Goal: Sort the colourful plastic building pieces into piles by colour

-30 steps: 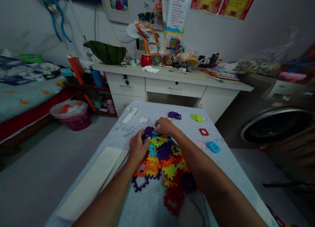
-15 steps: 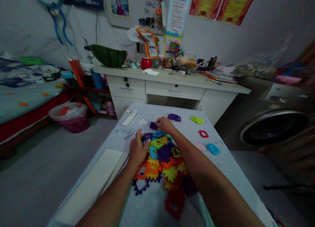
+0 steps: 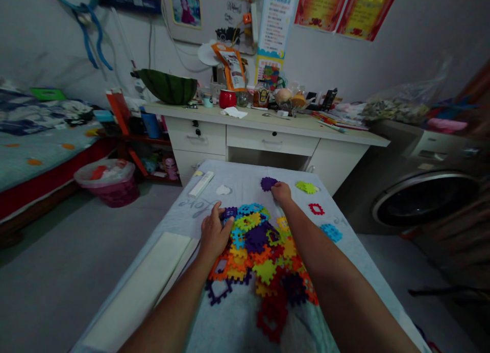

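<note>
A heap of colourful toothed plastic building pieces (image 3: 264, 268) lies in the middle of the cloth-covered table. My left hand (image 3: 215, 231) rests at the heap's left edge, thumb and fingers apart, beside a dark purple piece (image 3: 229, 213). Farther back, my right hand (image 3: 282, 192) has its fingers closed at the right edge of purple toothed pieces (image 3: 268, 184). My fingers partly cover the grip there. To the right lie lime-green pieces (image 3: 306, 187), a red square frame piece (image 3: 316, 209) and blue pieces (image 3: 331, 232), the last partly behind my right forearm.
A long white box-like object (image 3: 143, 286) lies along the table's left side. A narrow white strip (image 3: 201, 184) sits near the far left corner. Beyond the table stands a cluttered white desk (image 3: 268, 133), with a washing machine (image 3: 406, 174) to the right and a pink bin (image 3: 111, 184) to the left.
My right hand has moved right with a purple piece, away from the heap's back edge to the purple pieces at the far side. My left hand has stayed in place.
</note>
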Tool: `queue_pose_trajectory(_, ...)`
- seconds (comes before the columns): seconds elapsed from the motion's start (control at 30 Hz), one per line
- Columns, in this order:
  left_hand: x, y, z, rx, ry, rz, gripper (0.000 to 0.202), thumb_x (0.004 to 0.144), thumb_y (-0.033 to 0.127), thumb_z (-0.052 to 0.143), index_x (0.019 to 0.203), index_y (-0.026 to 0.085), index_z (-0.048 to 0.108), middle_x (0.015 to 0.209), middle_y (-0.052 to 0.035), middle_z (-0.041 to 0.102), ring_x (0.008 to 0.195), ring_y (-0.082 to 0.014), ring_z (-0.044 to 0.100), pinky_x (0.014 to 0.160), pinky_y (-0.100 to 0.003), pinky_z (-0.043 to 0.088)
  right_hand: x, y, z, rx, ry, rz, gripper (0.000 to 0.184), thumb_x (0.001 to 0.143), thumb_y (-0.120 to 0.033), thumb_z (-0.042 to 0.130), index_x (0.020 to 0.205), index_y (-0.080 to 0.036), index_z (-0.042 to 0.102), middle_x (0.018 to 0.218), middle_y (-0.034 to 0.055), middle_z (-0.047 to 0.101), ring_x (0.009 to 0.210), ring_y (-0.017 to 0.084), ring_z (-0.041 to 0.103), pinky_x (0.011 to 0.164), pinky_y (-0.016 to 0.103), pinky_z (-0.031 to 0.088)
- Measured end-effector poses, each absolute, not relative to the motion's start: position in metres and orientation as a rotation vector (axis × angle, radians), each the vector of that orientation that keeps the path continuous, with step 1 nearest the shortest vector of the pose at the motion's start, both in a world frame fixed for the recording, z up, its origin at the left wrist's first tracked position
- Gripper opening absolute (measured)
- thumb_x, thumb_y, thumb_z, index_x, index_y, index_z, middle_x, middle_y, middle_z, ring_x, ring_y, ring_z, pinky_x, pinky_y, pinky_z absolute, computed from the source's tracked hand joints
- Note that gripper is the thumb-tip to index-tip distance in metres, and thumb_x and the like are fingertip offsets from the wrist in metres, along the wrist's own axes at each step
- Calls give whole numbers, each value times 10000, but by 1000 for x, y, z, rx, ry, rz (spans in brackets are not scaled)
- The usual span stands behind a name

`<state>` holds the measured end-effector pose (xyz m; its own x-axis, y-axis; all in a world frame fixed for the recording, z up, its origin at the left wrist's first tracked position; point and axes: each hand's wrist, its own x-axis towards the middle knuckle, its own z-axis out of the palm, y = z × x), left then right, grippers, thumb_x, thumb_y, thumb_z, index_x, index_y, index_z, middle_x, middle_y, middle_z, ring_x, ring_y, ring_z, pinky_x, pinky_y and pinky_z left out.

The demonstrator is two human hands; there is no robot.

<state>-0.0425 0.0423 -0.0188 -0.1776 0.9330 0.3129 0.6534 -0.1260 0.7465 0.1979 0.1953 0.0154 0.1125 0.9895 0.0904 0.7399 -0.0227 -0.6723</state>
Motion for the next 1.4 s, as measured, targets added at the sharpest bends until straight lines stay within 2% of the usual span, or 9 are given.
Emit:
queue_pose_trajectory(0.13,-43,43,-21,1770,1830,1216,565,861,394,501,1364,162,388,1207,-133,628,1183,-281,555,1065,-511,342,193,185,18,-1850,-1689,475,284,782,-141,521,1011,-174,684,961,77,703,960,196,636,819,286,473)
queue_pose_trajectory(0.3,-42,43,-19,1737,1818,1247,547,849,398,519,1341,184,415,1193,-121,632,1162,-274,570,1049,-501,372,173,162,22,-1644,-2025,667,138,746,-191,659,872,-173,712,849,15,716,799,146,647,744,226,477)
queue_pose_trajectory(0.53,-44,46,-22,1683,1755,1302,521,854,370,522,1328,181,415,1161,-123,633,1128,-251,594,1024,-481,419,136,137,36,-1525,-2432,617,276,793,-295,663,1052,-203,691,1157,71,680,1064,226,603,914,329,434)
queue_pose_trajectory(0.73,-46,47,-28,1560,1622,1392,585,844,284,535,1385,234,316,1206,-107,604,1104,-215,620,982,-438,476,108,128,38,-1483,-2587,582,362,772,-354,699,1122,-270,658,1207,41,663,1121,270,571,919,384,408)
queue_pose_trajectory(0.83,-46,47,-29,1501,1545,1412,619,837,231,512,1405,245,266,1269,-116,570,1129,-205,612,982,-421,480,103,125,40,-1447,-2607,549,389,735,-321,736,1112,-262,659,1164,43,679,1087,261,588,892,363,416)
queue_pose_trajectory(0.93,-46,45,-27,1484,1529,1435,625,843,237,502,1411,240,241,1297,-123,548,1156,-201,595,1006,-422,459,106,126,42,-1401,-2542,557,283,769,-330,702,1032,-227,681,1086,46,699,1028,230,608,878,333,416)
queue_pose_trajectory(1.03,-46,44,-24,1484,1582,1437,636,844,283,519,1412,218,241,1289,-132,547,1180,-211,571,1030,-433,432,121,133,43,-1363,-2369,623,199,863,-330,586,959,-181,675,973,43,700,914,169,616,805,262,431)
queue_pose_trajectory(1.2,-44,42,-20,1499,1649,1382,670,830,304,542,1418,199,238,1273,-140,551,1169,-224,568,1030,-443,424,170,154,37,-1575,-1792,776,330,964,-360,366,920,-162,626,846,30,659,660,115,591,596,205,429)
queue_pose_trajectory(1.4,-44,44,-24,1523,1662,1385,652,827,296,555,1406,227,264,1255,-126,563,1168,-238,569,1021,-468,430,216,164,22,-1765,-1334,796,316,926,-376,422,797,-155,606,623,-4,560,486,98,474,494,202,360)
